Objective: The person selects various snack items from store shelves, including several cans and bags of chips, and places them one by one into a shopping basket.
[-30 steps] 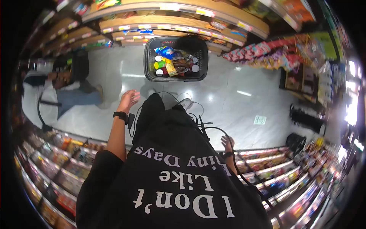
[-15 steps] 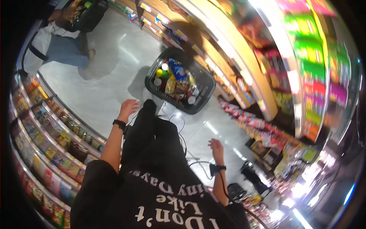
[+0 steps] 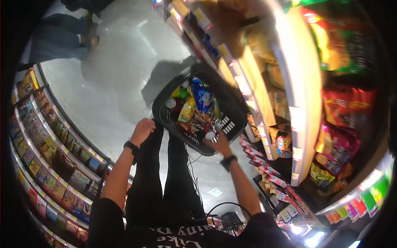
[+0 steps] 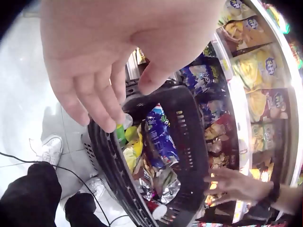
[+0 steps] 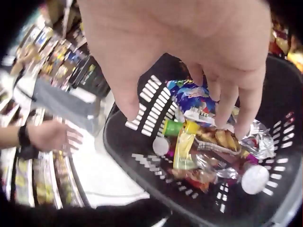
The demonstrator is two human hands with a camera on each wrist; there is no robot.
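A black plastic shopping basket (image 3: pixel 175 135) stands on the floor beside the shelves. Inside lie a blue snack bag (image 3: pixel 202 96), a yellow packet (image 3: pixel 187 110), a green-and-yellow capped container (image 5: pixel 180 127), silver wrapping (image 4: pixel 169 187) and a white-lidded container (image 5: pixel 255 179). My left hand (image 3: pixel 144 130) is at the basket's near left rim; in the left wrist view its loosely bent fingers (image 4: pixel 102 97) hang by that rim. My right hand (image 3: pixel 220 144) is over the basket's near right corner, fingers spread and relaxed above the goods in the right wrist view. Neither hand grips anything.
Shelves of bagged snacks (image 3: pixel 347 105) rise close on the right. Low racks of packets (image 3: pixel 62 165) line the left. A person's legs (image 3: pixel 58 39) are at the far left. Hanging pink packets (image 3: pixel 264 167) and a thin cable (image 4: pixel 75 172) are near my feet.
The view has turned toward the right-hand shelves and come closer to the basket. Both hands have moved down to the basket, the right one from farther back at my side.
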